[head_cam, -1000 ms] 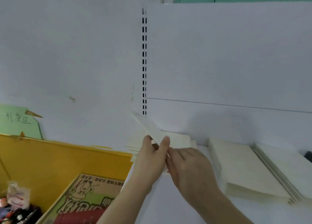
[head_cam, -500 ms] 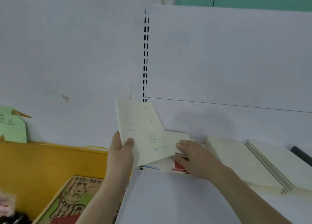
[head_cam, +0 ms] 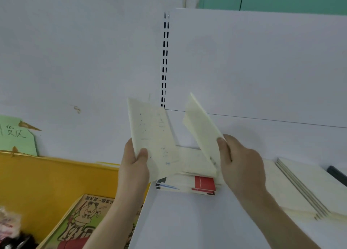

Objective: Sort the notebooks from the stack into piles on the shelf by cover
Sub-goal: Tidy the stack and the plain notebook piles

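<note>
My left hand (head_cam: 134,166) grips a cream notebook with a faint dotted constellation cover (head_cam: 154,136), held upright above the stack. My right hand (head_cam: 242,164) grips a second cream notebook (head_cam: 201,130), tilted up on edge over the stack. Below them lies the stack of notebooks (head_cam: 187,185) on the white shelf (head_cam: 187,220); its lower covers show a red block and blue lines. To the right lie two cream piles, one (head_cam: 277,192) beside the stack and another (head_cam: 315,185) further right.
A yellow bin (head_cam: 47,177) stands left of the shelf, with a cartoon-printed cardboard box (head_cam: 84,220) inside it. A green paper sign (head_cam: 16,134) hangs on the white wall. A slotted upright (head_cam: 164,61) runs up the back panel. A dark object (head_cam: 336,171) sits at far right.
My right hand has lifted a second cream notebook off the stack and tilted it upward. My left hand still holds the dotted notebook, raised slightly.
</note>
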